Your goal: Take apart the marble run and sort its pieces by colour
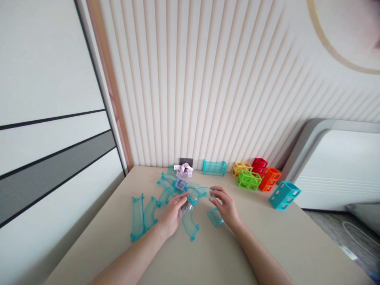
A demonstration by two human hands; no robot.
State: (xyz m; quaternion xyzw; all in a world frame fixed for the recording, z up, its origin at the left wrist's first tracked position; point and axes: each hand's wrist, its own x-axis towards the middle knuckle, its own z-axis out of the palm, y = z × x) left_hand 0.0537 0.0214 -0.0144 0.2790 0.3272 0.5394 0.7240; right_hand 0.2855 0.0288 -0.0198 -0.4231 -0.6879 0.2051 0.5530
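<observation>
At the table's middle, my left hand (172,213) is closed, its thumb and forefinger pinching the joint end of a clear teal curved track piece (189,219), which bends down toward me. My right hand (224,205) has its fingers and thumb curled about the right end of another teal curved track piece (199,193); the two pieces meet or overlap near my left fingertips. Below my right thumb lies a small teal piece with a round hole (216,217). Just beyond my left hand sits a blue-violet square piece with a round opening (181,184).
More teal curved track (151,211) and a straight track (137,217) lie at left. Along the wall are lilac pieces (184,170), stacked teal straight tracks (214,168), and yellow (241,168), green (248,180), red (259,165), orange (269,179) and blue (284,195) open-frame blocks.
</observation>
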